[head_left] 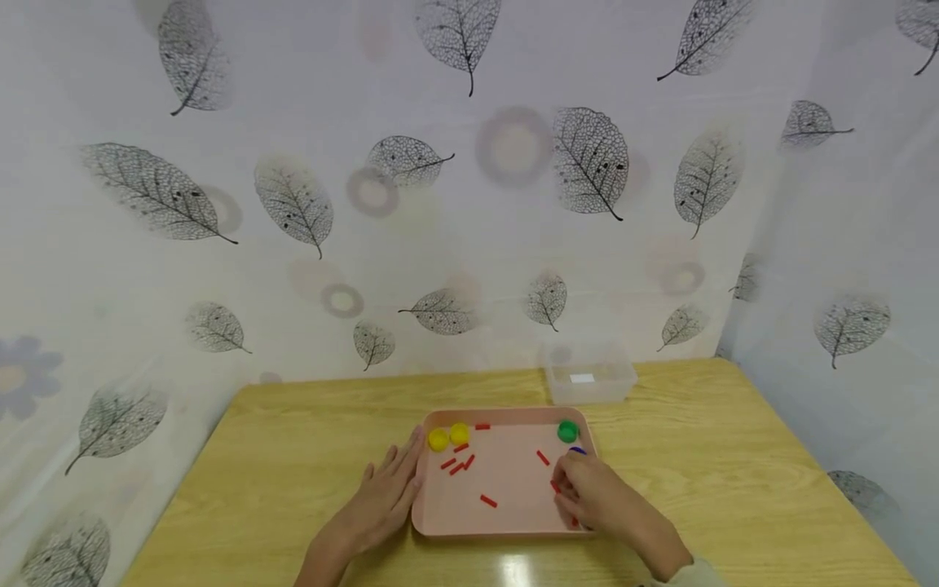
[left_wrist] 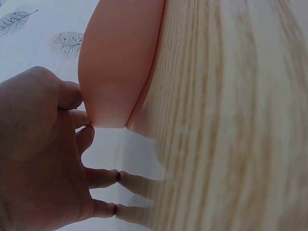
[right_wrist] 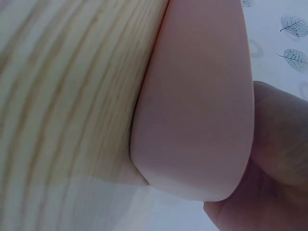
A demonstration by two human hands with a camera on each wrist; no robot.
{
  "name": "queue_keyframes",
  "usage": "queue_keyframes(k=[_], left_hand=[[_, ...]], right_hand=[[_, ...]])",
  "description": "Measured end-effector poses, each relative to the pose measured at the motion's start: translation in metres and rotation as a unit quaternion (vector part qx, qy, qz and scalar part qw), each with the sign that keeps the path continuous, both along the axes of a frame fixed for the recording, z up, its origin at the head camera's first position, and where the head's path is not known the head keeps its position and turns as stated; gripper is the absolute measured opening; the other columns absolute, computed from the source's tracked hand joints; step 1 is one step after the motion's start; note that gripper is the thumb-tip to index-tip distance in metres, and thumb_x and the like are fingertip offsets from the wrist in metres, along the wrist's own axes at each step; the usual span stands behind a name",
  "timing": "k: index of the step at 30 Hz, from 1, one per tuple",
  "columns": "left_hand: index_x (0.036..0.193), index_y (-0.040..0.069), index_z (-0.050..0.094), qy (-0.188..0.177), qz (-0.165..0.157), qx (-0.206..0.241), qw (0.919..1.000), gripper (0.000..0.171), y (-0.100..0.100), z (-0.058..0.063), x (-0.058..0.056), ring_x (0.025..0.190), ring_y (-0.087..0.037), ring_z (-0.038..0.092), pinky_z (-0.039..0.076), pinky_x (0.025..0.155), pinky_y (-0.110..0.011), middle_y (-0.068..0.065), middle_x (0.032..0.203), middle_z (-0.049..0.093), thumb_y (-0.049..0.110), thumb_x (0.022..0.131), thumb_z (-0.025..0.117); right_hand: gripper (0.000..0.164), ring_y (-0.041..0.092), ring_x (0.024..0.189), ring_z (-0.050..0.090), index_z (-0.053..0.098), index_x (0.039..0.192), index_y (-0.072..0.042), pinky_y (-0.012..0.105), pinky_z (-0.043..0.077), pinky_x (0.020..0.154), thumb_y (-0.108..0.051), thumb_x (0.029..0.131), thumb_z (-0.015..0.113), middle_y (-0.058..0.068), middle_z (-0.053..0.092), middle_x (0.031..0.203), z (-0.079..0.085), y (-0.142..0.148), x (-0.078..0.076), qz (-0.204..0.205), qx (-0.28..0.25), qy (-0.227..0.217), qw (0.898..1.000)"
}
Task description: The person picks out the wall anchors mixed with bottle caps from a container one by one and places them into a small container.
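A pink tray (head_left: 513, 532) lies on the table with short red sticks scattered inside. My left hand (head_left: 377, 499) rests at its left side, fingers extended, fingertips at the rim; in the left wrist view two fingertips touch the tabletop. My right hand (head_left: 597, 493) reaches over the tray's right side, fingers bent, with a red stick (head_left: 555, 487) between the fingertips. Just beyond that hand a blue round cap (head_left: 577, 450) is partly covered, and another red stick (head_left: 575, 522) shows under it. In the right wrist view, the tray wall (right_wrist: 192, 106) hides the fingertips.
Two yellow round caps (head_left: 438, 440) sit in the tray's far left corner, and a green one (head_left: 568, 431) in the far right. Several red sticks (head_left: 457, 468) lie near the yellow caps. Behind the tray stands a clear plastic box (head_left: 590, 383), close to the leaf-print curtain (head_left: 469, 244).
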State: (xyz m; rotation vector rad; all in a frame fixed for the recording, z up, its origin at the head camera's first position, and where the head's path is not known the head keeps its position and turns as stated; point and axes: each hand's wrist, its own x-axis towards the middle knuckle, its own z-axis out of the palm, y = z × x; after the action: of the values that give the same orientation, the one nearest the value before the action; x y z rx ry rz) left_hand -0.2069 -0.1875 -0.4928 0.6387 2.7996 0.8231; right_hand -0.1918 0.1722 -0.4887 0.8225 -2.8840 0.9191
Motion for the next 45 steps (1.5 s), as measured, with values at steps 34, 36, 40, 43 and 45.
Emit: queue_keyframes(k=[34,36,40,43,45], left_hand=[[0.167,0.019,0.013,-0.004,0.006,0.006,1.0000,0.060,0.001,-0.001,0.001,0.151,-0.050,0.021,0.007,0.109,-0.082,-0.003,0.171,0.016,0.037,0.113,0.033],[0.167,0.020,0.013,-0.005,0.006,0.005,1.0000,0.060,0.001,-0.001,0.001,0.151,-0.049,0.020,0.007,0.109,-0.082,-0.002,0.171,0.016,0.037,0.113,0.033],[0.167,0.019,0.013,-0.002,0.003,0.005,1.0000,0.060,0.000,-0.002,0.000,0.151,-0.049,0.020,0.008,0.108,-0.082,-0.002,0.171,0.016,0.037,0.113,0.033],[0.167,0.018,0.013,0.000,-0.001,0.006,1.0000,0.060,0.000,-0.002,0.000,0.151,-0.050,0.020,0.008,0.108,-0.082,-0.003,0.171,0.017,0.037,0.113,0.033],[0.167,0.018,0.013,0.000,-0.001,0.006,1.0000,0.060,0.000,-0.002,0.000,0.151,-0.049,0.020,0.008,0.108,-0.082,-0.003,0.171,0.017,0.037,0.113,0.033]], right_hand=[[0.020,0.004,0.074,0.046,0.061,0.081,-0.014,0.019,0.049,0.065,-0.012,0.087,0.080,-0.009,0.052,0.081,0.014,-0.007,0.006,-0.025,0.063,0.141,0.988],[0.019,0.004,0.075,0.046,0.061,0.082,-0.014,0.020,0.049,0.066,-0.011,0.086,0.079,-0.009,0.051,0.083,0.018,-0.006,0.006,-0.032,0.061,0.142,0.987],[0.017,0.004,0.073,0.048,0.062,0.080,-0.013,0.019,0.050,0.065,-0.003,0.078,0.076,-0.009,0.051,0.083,0.023,-0.005,0.003,-0.027,0.045,0.182,0.982],[0.020,0.004,0.072,0.047,0.061,0.080,-0.012,0.018,0.048,0.062,0.000,0.074,0.076,-0.008,0.051,0.084,0.027,-0.003,0.000,-0.019,0.028,0.210,0.977],[0.021,0.005,0.072,0.049,0.061,0.081,-0.012,0.019,0.049,0.062,0.001,0.074,0.077,-0.008,0.053,0.085,0.032,-0.001,-0.002,-0.017,0.021,0.219,0.975]])
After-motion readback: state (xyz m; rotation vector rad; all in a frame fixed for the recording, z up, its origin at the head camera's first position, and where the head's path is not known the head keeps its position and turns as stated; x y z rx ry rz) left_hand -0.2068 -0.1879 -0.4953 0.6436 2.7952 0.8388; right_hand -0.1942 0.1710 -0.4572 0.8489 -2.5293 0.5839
